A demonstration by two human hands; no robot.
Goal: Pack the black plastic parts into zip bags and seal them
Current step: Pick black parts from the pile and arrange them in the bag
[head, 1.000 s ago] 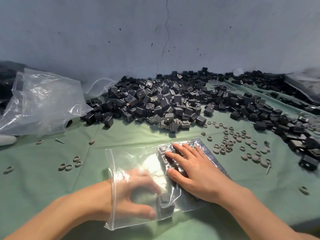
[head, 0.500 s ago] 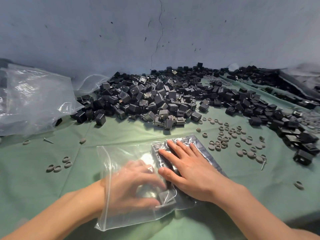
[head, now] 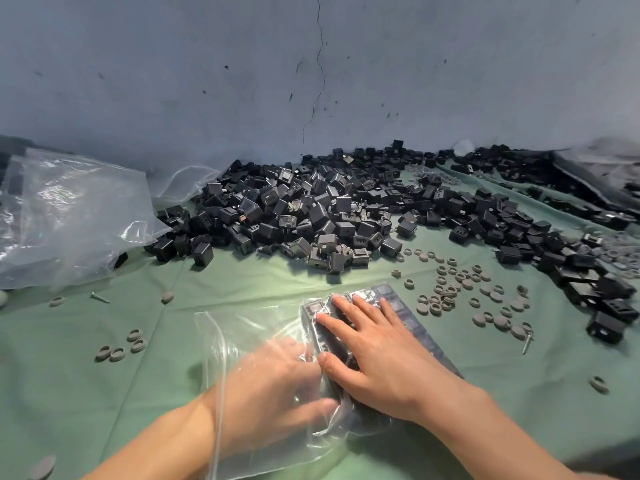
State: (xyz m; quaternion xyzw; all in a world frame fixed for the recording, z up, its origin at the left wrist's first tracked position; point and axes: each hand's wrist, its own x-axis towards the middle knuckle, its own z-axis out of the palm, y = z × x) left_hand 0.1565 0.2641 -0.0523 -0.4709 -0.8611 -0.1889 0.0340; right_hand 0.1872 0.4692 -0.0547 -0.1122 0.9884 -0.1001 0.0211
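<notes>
A clear zip bag (head: 242, 327) lies flat on the green cloth in front of me, its open mouth toward the left. Rows of black plastic parts (head: 408, 313) fill its right end. My left hand (head: 273, 386) is inside the bag up to the wrist, with its fingers stretched right against the parts; it is blurred through the plastic. My right hand (head: 381, 358) lies flat on top of the bag and presses the packed parts down. Behind the bag, a big pile of loose black parts (head: 311, 209) spreads along the wall.
A large crumpled clear bag (head: 69, 216) sits at the far left. Several grey rings (head: 457, 285) lie scattered to the right of the zip bag, and a few more rings (head: 119, 348) lie to its left. Loose screws (head: 100, 297) lie on the cloth. More black parts (head: 588, 282) reach along the right edge.
My left hand has slid further right inside the bag, up to the packed parts and my right thumb. My right hand has stayed flat on the bag.
</notes>
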